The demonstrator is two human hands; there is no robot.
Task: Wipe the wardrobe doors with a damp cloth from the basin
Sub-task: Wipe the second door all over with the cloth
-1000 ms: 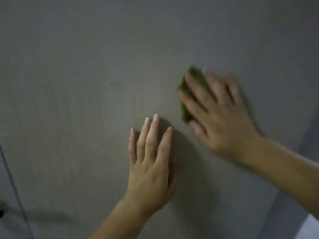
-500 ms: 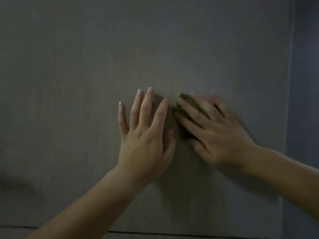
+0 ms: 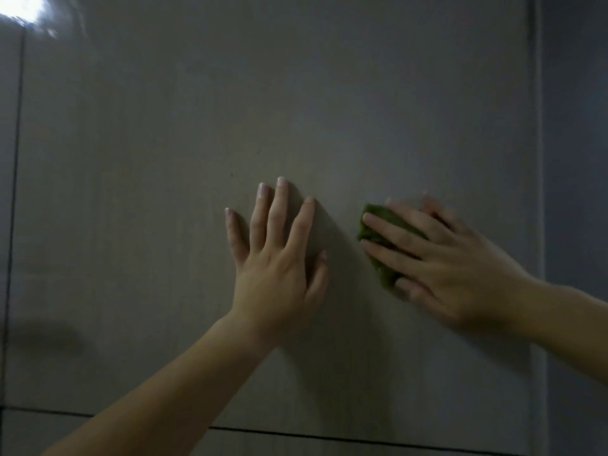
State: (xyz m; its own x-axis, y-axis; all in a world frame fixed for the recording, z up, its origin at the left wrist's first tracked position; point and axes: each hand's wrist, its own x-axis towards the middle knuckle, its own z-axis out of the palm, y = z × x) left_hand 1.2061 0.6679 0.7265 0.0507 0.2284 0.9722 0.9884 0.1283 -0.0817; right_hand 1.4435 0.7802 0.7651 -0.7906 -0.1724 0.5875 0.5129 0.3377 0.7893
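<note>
The left hand (image 3: pixel 279 258) is bracing flat, fingers straight and spread, grasping nothing. The right hand (image 3: pixel 450 268) is pressing a crumpled green cloth (image 3: pixel 378 225) under outstretched fingers against the smooth grey wardrobe door (image 3: pixel 164 192). Wiping is seemingly underway; the next move is calling for sweeping strokes across the panel.

view: head-worn | faces: squarely onto wardrobe door (image 3: pixel 296 110) | range: close | sole view

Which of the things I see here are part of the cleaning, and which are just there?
In the job: wardrobe door, green cloth, right hand pressing it, left hand flat on the door.
Just there: blue-grey wall at right, glare at top left.
</note>
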